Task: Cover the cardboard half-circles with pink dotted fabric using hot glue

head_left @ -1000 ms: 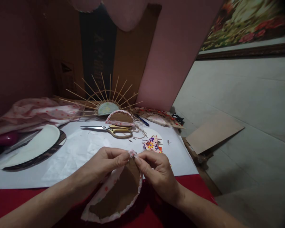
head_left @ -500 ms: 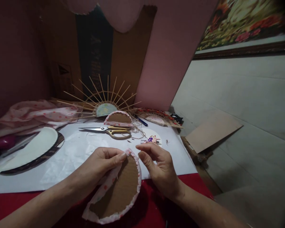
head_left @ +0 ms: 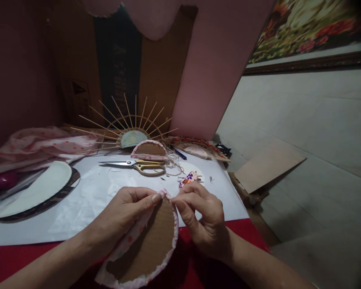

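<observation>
A half-round cardboard piece (head_left: 150, 245) edged with pink dotted fabric lies tilted over the red cloth (head_left: 24, 257). My left hand (head_left: 126, 208) pinches the fabric edge at the piece's top corner. My right hand (head_left: 203, 216) pinches the same edge just to the right, fingers curled together. Beyond my hands lie gold-handled scissors (head_left: 138, 164) and a smaller fabric-edged cardboard half-round (head_left: 149, 150).
A white sheet (head_left: 96, 188) covers the table. On it sit a floral fabric scrap (head_left: 189, 178), a white half-round on a dark board (head_left: 39, 186), a stick sunburst frame (head_left: 132, 128) and a pen (head_left: 178, 152). Pink fabric (head_left: 39, 144) is heaped at left. Loose cardboard (head_left: 267, 166) lies at right.
My right hand let go of the fabric edge, lifted off briefly, then came back and pinches it again. The cardboard piece has slid slightly lower left.
</observation>
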A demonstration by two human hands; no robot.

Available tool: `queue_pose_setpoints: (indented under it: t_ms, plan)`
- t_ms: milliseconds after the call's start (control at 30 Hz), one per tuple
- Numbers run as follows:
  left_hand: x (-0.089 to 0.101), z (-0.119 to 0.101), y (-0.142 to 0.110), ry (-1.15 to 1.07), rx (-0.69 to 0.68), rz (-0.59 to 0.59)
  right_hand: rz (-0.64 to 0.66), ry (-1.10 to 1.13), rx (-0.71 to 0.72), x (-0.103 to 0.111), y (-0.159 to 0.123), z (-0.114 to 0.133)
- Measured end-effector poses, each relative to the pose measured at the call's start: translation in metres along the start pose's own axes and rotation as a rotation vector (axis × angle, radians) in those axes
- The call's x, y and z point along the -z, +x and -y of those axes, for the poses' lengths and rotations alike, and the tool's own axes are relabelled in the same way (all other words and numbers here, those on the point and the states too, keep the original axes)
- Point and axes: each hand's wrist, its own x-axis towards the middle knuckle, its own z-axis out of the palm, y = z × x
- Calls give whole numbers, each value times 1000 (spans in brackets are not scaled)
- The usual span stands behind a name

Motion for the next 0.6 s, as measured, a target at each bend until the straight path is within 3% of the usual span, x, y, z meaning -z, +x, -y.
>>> queue_pose_setpoints:
  t_ms: [600]
  plan:
    - [-4,-1,-1,-73,-31,-70,-14,2,1,1,-3,1]
